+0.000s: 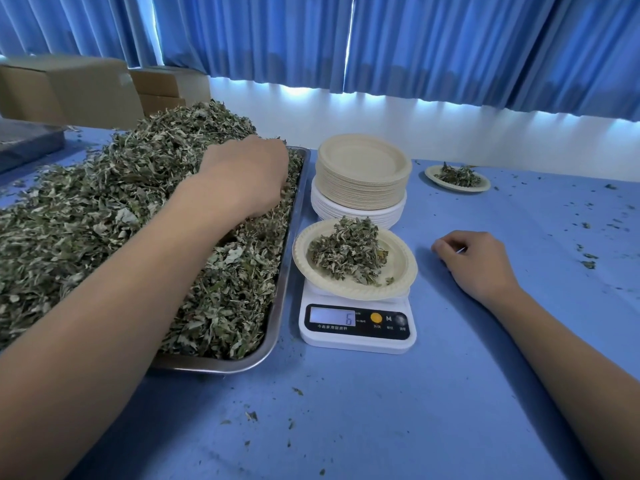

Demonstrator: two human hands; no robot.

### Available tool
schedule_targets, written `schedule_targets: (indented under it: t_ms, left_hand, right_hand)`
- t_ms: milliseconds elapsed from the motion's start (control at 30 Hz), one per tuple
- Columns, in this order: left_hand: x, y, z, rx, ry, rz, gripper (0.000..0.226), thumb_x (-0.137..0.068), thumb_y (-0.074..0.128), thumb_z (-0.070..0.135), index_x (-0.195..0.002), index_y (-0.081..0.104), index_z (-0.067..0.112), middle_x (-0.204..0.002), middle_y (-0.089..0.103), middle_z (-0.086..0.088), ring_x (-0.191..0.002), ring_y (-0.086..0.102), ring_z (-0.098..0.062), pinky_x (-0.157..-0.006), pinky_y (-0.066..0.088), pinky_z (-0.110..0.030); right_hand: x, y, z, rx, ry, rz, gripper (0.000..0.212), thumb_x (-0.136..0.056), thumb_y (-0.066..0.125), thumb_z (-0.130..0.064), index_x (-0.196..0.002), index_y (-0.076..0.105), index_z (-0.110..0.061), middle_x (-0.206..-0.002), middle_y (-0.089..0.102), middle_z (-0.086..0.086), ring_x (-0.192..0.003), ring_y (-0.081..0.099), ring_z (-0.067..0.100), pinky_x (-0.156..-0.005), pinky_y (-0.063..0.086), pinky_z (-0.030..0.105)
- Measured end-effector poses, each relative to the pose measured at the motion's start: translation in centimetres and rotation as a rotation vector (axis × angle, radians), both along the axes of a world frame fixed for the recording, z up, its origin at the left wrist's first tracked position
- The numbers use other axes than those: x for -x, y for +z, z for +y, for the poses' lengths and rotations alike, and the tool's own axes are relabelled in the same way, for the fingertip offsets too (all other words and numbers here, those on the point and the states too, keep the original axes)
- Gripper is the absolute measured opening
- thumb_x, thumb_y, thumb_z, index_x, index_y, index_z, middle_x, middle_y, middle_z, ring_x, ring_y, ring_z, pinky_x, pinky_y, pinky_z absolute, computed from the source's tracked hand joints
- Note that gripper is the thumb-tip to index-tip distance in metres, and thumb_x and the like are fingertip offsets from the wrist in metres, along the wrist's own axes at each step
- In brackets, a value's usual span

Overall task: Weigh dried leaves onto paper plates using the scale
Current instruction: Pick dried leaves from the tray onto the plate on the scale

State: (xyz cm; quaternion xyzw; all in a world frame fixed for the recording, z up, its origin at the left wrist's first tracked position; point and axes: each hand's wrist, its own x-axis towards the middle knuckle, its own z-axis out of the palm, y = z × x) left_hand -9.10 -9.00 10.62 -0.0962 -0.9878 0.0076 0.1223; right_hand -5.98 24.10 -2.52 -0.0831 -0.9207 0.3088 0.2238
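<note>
A big heap of dried green leaves (pixel 104 209) fills a steel tray (pixel 292 216) on the left. My left hand (pixel 247 174) reaches down into the heap near the tray's right rim, its fingers curled into the leaves and hidden among them. A white kitchen scale (pixel 356 327) stands right of the tray; its display reads 6. On it sits a paper plate (pixel 405 268) with a small mound of leaves (pixel 349 252). My right hand (pixel 474 261) rests on the blue table right of the scale, fingers loosely curled, holding nothing.
A tall stack of paper plates (pixel 362 178) stands behind the scale. Another plate with leaves (pixel 457 178) lies at the back right. Cardboard boxes (pixel 69 88) stand at the back left. Leaf crumbs dot the blue tabletop (pixel 381 410). Blue curtains hang behind.
</note>
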Motion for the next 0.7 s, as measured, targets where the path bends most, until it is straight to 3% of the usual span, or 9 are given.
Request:
schedule_targets:
  t_ms: [133,200,267,367,467,533,700]
  left_hand:
    - [-1.1,0.6,0.8,-0.079,-0.123,-0.036,0.018,-0.087,0.076,0.017,-0.102,0.070,0.026,-0.109,0.067,-0.004,-0.095,0.064,-0.032,-0.077,0.048,-0.040]
    - [-1.8,0.9,1.4,-0.139,-0.239,-0.140,0.017,-0.086,0.079,0.021,-0.102,0.074,0.025,-0.096,0.069,0.001,-0.089,0.064,-0.025,-0.079,0.049,-0.033]
    - [-2.3,1.1,1.9,-0.170,-0.341,-0.230,0.008,-0.085,0.080,0.024,-0.085,0.072,0.025,-0.078,0.063,0.009,-0.075,0.060,-0.014,-0.072,0.044,-0.024]
    - [-2.6,0.8,2.5,-0.199,-0.449,-0.297,0.032,-0.084,0.081,0.025,-0.064,0.056,0.032,-0.067,0.056,0.019,-0.066,0.053,0.000,-0.066,0.038,-0.019]
    - [-3.2,0.0,3.5,-0.275,-0.525,-0.294,0.013,-0.084,0.081,0.025,-0.083,0.069,0.029,-0.074,0.061,0.021,-0.079,0.063,-0.005,-0.078,0.047,-0.023]
    - [-3.6,-0.7,4.2,-0.302,-0.555,-0.312,0.016,-0.083,0.082,0.024,-0.098,0.076,0.024,-0.081,0.067,0.017,-0.083,0.066,-0.006,-0.083,0.053,-0.025]
    - [-3.6,-1.0,4.4,-0.332,-0.580,-0.336,0.021,-0.081,0.083,0.020,-0.099,0.076,0.025,-0.090,0.072,0.008,-0.082,0.068,-0.009,-0.082,0.057,-0.031]
  right_hand:
    - [0.1,-0.1,0.1,-0.009,0.004,-0.001,0.028,-0.096,0.063,-0.026,-0.072,0.070,-0.014,-0.061,0.066,-0.005,-0.060,0.062,0.005,-0.057,0.044,0.024]
    - [0.1,-0.1,0.2,-0.005,0.005,-0.006,0.027,-0.096,0.062,-0.026,-0.071,0.070,-0.016,-0.062,0.066,-0.010,-0.060,0.062,0.004,-0.056,0.043,0.024]
    - [0.1,-0.1,0.2,-0.004,0.004,-0.010,0.026,-0.095,0.062,-0.026,-0.071,0.071,-0.019,-0.064,0.066,-0.015,-0.061,0.062,0.003,-0.057,0.043,0.024]
    - [0.1,0.0,0.2,-0.006,0.007,-0.009,0.026,-0.095,0.062,-0.026,-0.071,0.071,-0.022,-0.064,0.066,-0.017,-0.064,0.062,0.002,-0.059,0.044,0.024]
    - [0.1,-0.1,0.2,-0.005,0.012,-0.007,0.026,-0.095,0.063,-0.026,-0.071,0.071,-0.022,-0.063,0.065,-0.018,-0.066,0.061,0.001,-0.059,0.043,0.023]
    - [0.1,-0.1,0.3,0.000,0.016,-0.002,0.026,-0.095,0.063,-0.026,-0.071,0.071,-0.021,-0.063,0.065,-0.018,-0.067,0.061,0.002,-0.059,0.043,0.023]
    - [0.1,0.0,0.2,-0.001,0.022,0.002,0.026,-0.096,0.063,-0.026,-0.072,0.071,-0.020,-0.063,0.066,-0.010,-0.065,0.062,0.003,-0.059,0.044,0.023]
